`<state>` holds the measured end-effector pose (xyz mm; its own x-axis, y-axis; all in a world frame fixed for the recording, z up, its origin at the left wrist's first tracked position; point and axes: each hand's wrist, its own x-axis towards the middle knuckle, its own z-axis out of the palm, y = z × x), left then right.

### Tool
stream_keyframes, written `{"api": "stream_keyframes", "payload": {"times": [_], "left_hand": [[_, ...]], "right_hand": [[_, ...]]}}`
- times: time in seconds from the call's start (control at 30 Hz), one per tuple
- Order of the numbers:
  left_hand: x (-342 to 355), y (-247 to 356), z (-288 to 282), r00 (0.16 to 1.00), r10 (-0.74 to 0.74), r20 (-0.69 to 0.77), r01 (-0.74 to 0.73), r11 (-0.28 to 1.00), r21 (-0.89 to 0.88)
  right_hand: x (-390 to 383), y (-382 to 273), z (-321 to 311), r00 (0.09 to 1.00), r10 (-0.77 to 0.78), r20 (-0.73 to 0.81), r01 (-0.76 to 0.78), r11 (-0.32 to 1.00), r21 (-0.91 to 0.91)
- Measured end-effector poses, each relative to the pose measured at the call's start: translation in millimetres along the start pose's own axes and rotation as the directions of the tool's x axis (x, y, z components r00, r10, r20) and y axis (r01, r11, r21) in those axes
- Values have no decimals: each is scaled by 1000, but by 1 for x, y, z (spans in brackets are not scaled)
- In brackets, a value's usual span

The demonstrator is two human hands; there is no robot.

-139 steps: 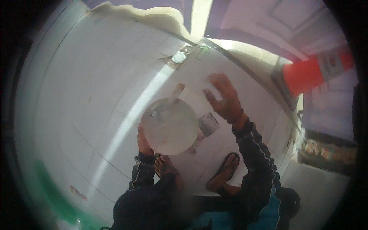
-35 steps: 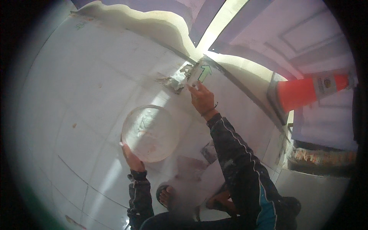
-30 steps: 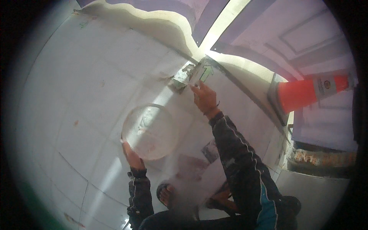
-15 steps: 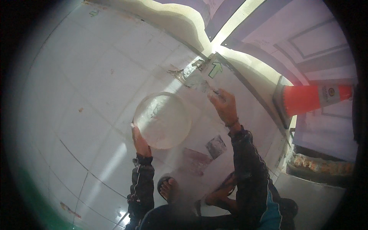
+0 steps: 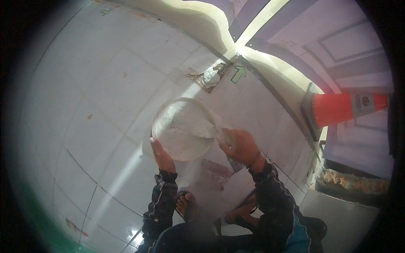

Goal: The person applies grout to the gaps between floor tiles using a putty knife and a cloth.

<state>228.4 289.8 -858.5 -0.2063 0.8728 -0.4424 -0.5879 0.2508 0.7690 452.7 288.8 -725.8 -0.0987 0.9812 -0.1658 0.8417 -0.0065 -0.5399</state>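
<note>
My left hand (image 5: 162, 154) grips the left side of a round, pale translucent bucket (image 5: 181, 149) holding some white paste. My right hand (image 5: 238, 147), closed, holds a scraper (image 5: 204, 130) smeared with white; its blade is inside the bucket, near the right rim. Beyond the bucket is a broken patch (image 5: 209, 78) in the tiled floor (image 5: 101, 92), with white material in it and a green arrow (image 5: 238, 74) to its right. Under the bucket's right side lie a reddish smudge (image 5: 215, 175) and a dark square, partly hidden by my right hand.
An orange-red cone (image 5: 331, 109) lies across the right of the view, before purple panels (image 5: 312, 38) with a cream wavy lower border (image 5: 202, 17). A rough, broken ledge (image 5: 354, 181) is at lower right. My sandalled feet (image 5: 185, 204) are below the bucket.
My right hand has come back from the broken patch down to the bucket, bringing the scraper inside it. My left hand still holds the bucket, now slightly higher and further right in view.
</note>
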Motion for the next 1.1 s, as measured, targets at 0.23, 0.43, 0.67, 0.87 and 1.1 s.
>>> {"api": "stream_keyframes", "payload": {"times": [0.23,0.43,0.67,0.87,1.1], "left_hand": [[-22,-5,10,990,138,-1,-137,985,108],[-36,13,29,950,305,65,-311,911,270],[-41,16,30,950,289,117,-311,904,294],[-35,17,33,926,314,210,-368,872,322],[-6,20,48,935,204,289,-291,908,302]], "right_hand": [[-11,1,8,993,-77,-91,59,980,-188],[-4,21,28,977,-127,-170,101,983,-153],[3,30,40,945,-174,-275,144,981,-127],[8,44,40,904,-255,-343,230,967,-114],[25,77,40,864,-341,-371,279,937,-211]]}}
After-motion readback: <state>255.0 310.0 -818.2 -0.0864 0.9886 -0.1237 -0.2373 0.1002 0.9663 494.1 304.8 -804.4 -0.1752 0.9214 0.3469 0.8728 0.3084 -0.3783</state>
